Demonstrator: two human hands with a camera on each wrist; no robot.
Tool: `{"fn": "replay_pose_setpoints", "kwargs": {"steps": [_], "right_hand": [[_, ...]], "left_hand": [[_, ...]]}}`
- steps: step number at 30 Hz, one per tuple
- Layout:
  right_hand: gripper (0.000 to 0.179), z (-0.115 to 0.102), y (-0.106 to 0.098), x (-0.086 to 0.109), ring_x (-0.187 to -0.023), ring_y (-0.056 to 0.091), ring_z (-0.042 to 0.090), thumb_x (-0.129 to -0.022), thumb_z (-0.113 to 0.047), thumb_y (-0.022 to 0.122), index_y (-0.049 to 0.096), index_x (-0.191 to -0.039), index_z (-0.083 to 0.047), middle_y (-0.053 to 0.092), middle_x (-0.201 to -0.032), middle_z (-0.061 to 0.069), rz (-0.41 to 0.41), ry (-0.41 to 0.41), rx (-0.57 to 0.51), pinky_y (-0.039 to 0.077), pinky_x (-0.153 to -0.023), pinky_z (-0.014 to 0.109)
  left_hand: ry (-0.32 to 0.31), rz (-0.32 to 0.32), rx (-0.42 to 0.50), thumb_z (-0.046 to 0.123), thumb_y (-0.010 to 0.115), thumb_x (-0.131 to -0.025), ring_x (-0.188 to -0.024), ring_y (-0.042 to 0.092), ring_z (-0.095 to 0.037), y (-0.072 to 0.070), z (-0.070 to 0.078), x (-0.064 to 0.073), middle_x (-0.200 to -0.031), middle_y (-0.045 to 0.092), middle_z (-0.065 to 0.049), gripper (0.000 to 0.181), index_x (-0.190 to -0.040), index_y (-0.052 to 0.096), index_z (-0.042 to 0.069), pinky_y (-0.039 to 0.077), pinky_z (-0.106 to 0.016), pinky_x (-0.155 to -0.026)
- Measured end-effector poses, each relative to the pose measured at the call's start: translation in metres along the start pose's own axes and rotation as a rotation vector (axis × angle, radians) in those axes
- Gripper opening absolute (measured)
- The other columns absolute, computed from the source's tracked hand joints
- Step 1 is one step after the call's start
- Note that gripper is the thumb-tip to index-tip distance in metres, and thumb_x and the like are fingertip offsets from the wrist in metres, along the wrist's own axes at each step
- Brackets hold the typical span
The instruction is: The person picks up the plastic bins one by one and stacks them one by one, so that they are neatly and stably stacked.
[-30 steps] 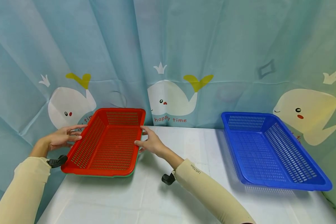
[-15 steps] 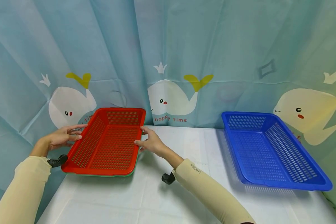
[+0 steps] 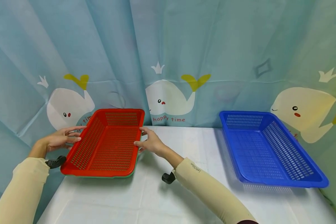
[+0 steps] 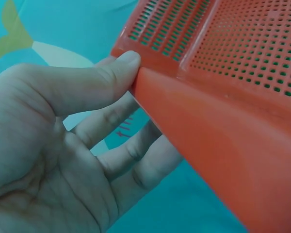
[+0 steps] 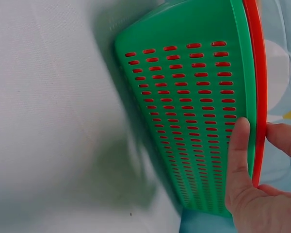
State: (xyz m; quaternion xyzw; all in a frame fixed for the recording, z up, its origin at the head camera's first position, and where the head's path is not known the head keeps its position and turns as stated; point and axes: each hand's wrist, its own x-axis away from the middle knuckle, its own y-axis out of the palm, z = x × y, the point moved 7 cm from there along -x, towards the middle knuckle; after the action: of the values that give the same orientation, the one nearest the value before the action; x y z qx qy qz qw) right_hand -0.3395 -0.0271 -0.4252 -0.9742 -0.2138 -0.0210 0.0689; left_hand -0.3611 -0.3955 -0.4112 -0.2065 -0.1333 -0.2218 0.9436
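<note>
A red plastic basket (image 3: 116,149) is nested in a green basket (image 5: 184,73), of which only a thin edge shows in the head view. My left hand (image 3: 58,139) holds the red basket's left rim, its thumb on top and the other fingers reaching underneath. On the opposite side, my right hand (image 3: 152,143) grips the rim. Seen from the right wrist, one finger lies against the green basket's slotted side while others touch the red rim, so both rims sit between them. Inside the red basket only its perforated floor and walls show.
A blue plastic basket (image 3: 256,155) stands at the right on the white-covered table (image 3: 182,199). Behind the table hangs a blue-green curtain (image 3: 179,40) printed with whales, close to the far ends of the baskets.
Both hands keep their hold on the nested baskets, which stay in place. The whole head view has shifted very slightly, the blue basket appearing a little further left.
</note>
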Motion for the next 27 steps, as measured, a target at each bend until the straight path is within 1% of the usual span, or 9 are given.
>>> {"fn": "replay_pose_setpoints", "kwargs": {"steps": [2,5,10,16,19,21,24,27], "right_hand": [[0.079,0.0,0.0,0.0,-0.068,0.072,0.027,-0.093,-0.005,0.076,0.034,-0.16,-0.008,0.042,-0.145,0.018,0.001,0.006,-0.019,0.061,-0.081,0.049],[0.079,0.0,-0.001,0.002,-0.067,0.071,0.021,-0.093,-0.004,0.076,0.034,-0.16,-0.008,0.041,-0.145,0.019,0.001,0.013,-0.03,0.059,-0.084,0.056],[0.079,-0.001,-0.004,0.007,-0.071,0.071,0.019,-0.093,-0.004,0.076,0.034,-0.159,-0.008,0.041,-0.143,0.02,-0.007,0.012,-0.029,0.059,-0.083,0.056],[0.079,0.001,-0.009,0.013,-0.074,0.071,0.019,-0.094,-0.004,0.075,0.033,-0.16,-0.008,0.043,-0.14,0.02,-0.02,0.002,-0.02,0.058,-0.085,0.059],[0.079,0.001,-0.013,0.017,-0.076,0.072,0.02,-0.094,-0.004,0.075,0.033,-0.16,-0.007,0.044,-0.139,0.02,-0.021,-0.002,-0.003,0.059,-0.083,0.056],[0.079,0.001,-0.015,0.02,-0.077,0.072,0.021,-0.094,-0.004,0.075,0.032,-0.16,-0.007,0.044,-0.139,0.02,-0.023,-0.005,0.006,0.059,-0.082,0.056],[0.08,0.001,-0.019,0.023,-0.078,0.071,0.022,-0.093,-0.003,0.075,0.031,-0.16,-0.006,0.043,-0.14,0.021,-0.032,-0.007,0.003,0.058,-0.084,0.059],[0.079,0.002,-0.024,0.027,-0.08,0.071,0.022,-0.094,-0.003,0.075,0.033,-0.16,-0.007,0.043,-0.141,0.023,-0.038,-0.01,0.005,0.057,-0.085,0.06]], "left_hand": [[0.005,-0.005,0.016,0.015,0.06,-0.105,-0.109,0.066,-0.019,0.001,0.0,0.001,-0.16,0.021,-0.033,0.073,-0.165,0.018,0.012,0.059,-0.047,-0.088],[0.006,-0.016,0.022,0.015,0.06,-0.105,-0.11,0.066,-0.02,0.002,-0.001,0.001,-0.161,0.019,-0.033,0.073,-0.165,0.018,0.013,0.059,-0.047,-0.088],[0.012,-0.031,0.018,0.015,0.06,-0.105,-0.113,0.065,-0.021,0.004,-0.002,0.001,-0.162,0.019,-0.033,0.072,-0.165,0.019,0.014,0.059,-0.049,-0.088],[0.028,-0.033,-0.008,0.016,0.061,-0.104,-0.114,0.063,-0.025,0.012,0.004,0.002,-0.16,0.023,-0.032,0.069,-0.163,0.024,0.014,0.059,-0.049,-0.085],[0.034,-0.032,-0.025,0.016,0.062,-0.104,-0.113,0.063,-0.027,0.016,0.006,0.001,-0.159,0.026,-0.032,0.07,-0.163,0.024,0.013,0.06,-0.049,-0.084],[0.034,-0.033,-0.023,0.016,0.062,-0.104,-0.112,0.064,-0.027,0.018,0.007,0.001,-0.158,0.028,-0.032,0.07,-0.163,0.024,0.013,0.06,-0.048,-0.082],[0.038,-0.035,-0.007,0.015,0.063,-0.103,-0.11,0.065,-0.028,0.022,0.007,0.0,-0.157,0.03,-0.031,0.07,-0.163,0.025,0.013,0.06,-0.048,-0.08],[0.046,-0.032,0.008,0.014,0.064,-0.103,-0.109,0.065,-0.028,0.026,0.006,-0.001,-0.157,0.032,-0.03,0.07,-0.162,0.027,0.014,0.061,-0.047,-0.077]]}}
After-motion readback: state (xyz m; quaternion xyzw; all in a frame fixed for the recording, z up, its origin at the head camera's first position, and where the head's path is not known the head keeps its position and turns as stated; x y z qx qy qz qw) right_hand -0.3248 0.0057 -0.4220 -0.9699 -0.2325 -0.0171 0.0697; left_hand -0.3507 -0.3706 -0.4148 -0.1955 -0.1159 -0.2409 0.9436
